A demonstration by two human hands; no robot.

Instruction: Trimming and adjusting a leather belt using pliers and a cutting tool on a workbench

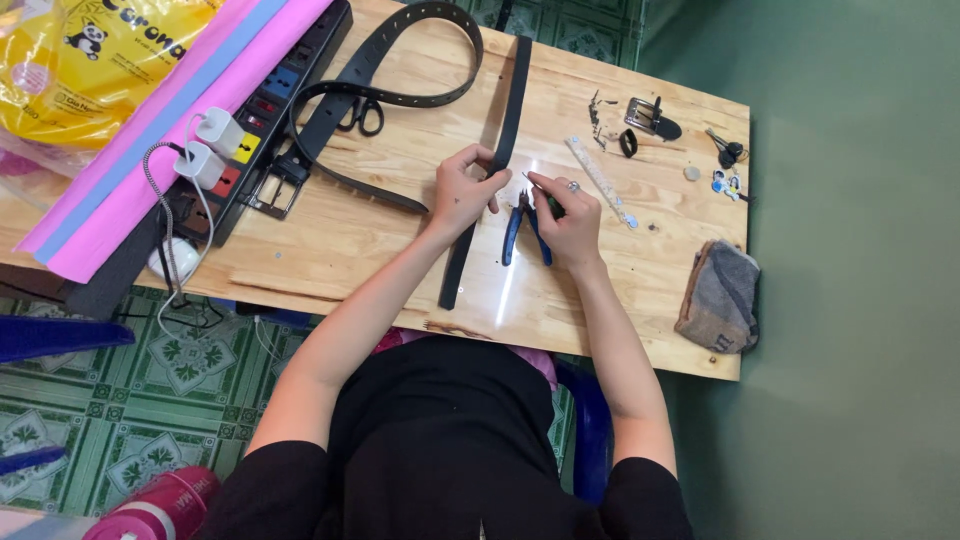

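Person in black top, seen from above, torso filling the lower frame; face not showing.

Hands, two. Left hand (462, 190) is closing thumb and fingers around a black strap (487, 170), pinching it near its middle. Right hand (563, 215) is curling shut, fingertips pinching something thin and pointed beside the strap; the item is too small to identify.

Black strap, one: lying almost straight across the wooden table (640, 300), running from the far edge toward the person, passing under the left hand.

Pliers, one, blue-handled (520, 232): resting on the table between the two hands, partly hidden by the right hand.

Belts, one further, black and punched with holes (400, 60), looping at the far side, metal frame buckle (272, 190) at its near end. Scissors, one, black (362, 115), lying inside the loop, partly covered.

Clear ruler, one (600, 180). Loose buckle, one (650, 118). Small hardware near it is blurring together; count uncertain.

Power strip, one (262, 110), carrying two white chargers (210, 148). Folded grey cloth, one (720, 297). Pink and blue sheets (170, 120) and yellow bag (90, 60), both cut off by the frame.
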